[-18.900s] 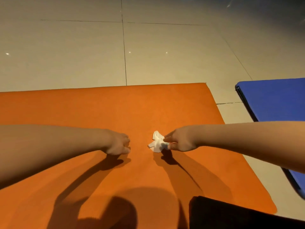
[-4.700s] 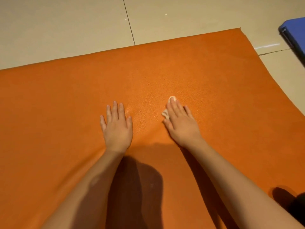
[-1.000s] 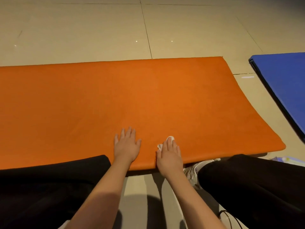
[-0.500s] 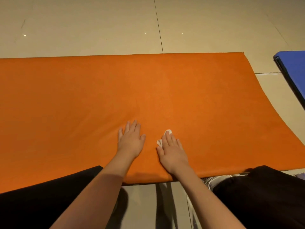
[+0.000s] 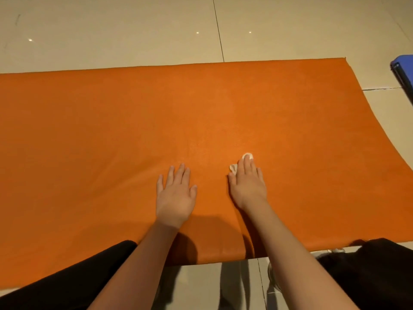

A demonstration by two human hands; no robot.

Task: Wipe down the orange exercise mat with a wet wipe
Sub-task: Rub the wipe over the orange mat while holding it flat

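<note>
- An orange exercise mat (image 5: 89,130) lies flat on a pale tiled floor (image 5: 111,30). Its long axis runs left to right across the view, and its left end passes out of the frame.
- At lower left, a leg in black cloth (image 5: 67,285) overlaps the mat's near long edge.
- The left hand (image 5: 175,195) lies palm down on the mat, a little left of centre. Its fingers are straight, slightly spread and point away from the person, and it holds nothing.
- The right hand (image 5: 248,186) lies just beside it, apart from it. Flat, straight fingers held close together press a white wet wipe (image 5: 247,156) onto the mat. Only small bits of the wipe show, past the fingertips and beside the index finger.
- Bare orange surface stretches ahead of both hands to the far long edge, and out to either side.
- At lower right, a second black-clad leg (image 5: 375,271) sits at the near edge.
- The mat's short right end is in view, with bare floor beyond it.
- A blue mat (image 5: 403,70) shows at the far right edge, separated from the orange one by floor.
</note>
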